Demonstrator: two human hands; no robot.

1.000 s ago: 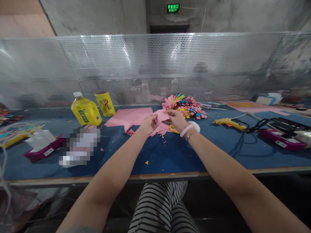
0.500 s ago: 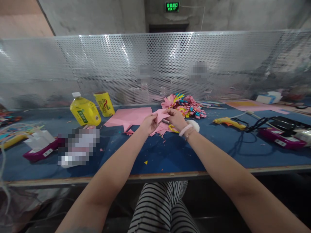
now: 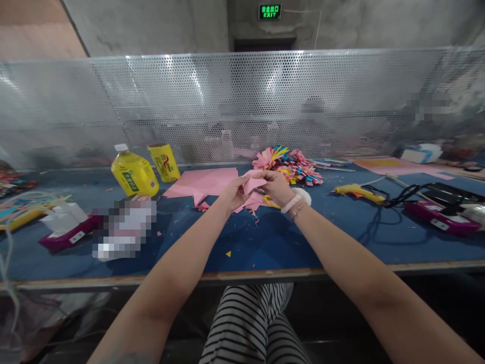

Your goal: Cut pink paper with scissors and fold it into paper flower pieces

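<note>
Between both hands, above the blue table (image 3: 242, 250), is a small folded piece of pink paper (image 3: 253, 183). My left hand (image 3: 235, 193) pinches its left side. My right hand (image 3: 278, 188), with a fluffy white band at the wrist, grips its right side. Part of a dark metal tool, perhaps scissors, and something yellow show under my right hand. Pink scraps (image 3: 252, 203) lie below the hands. Large pink sheets (image 3: 204, 181) are just left of them, and a pile of fringed paper flowers (image 3: 299, 167) stands behind.
Left are a yellow bottle (image 3: 134, 174), a yellow can (image 3: 164, 163), a blurred-out object (image 3: 125, 227) and a purple power strip (image 3: 70, 236). Right are a yellow glue gun (image 3: 358, 193), black cables and another purple strip (image 3: 441, 218). A perforated metal screen (image 3: 250, 101) runs behind the table.
The pink paper has changed shape and angle between my fingers, with a fold now standing up. Both hands stay in nearly the same place.
</note>
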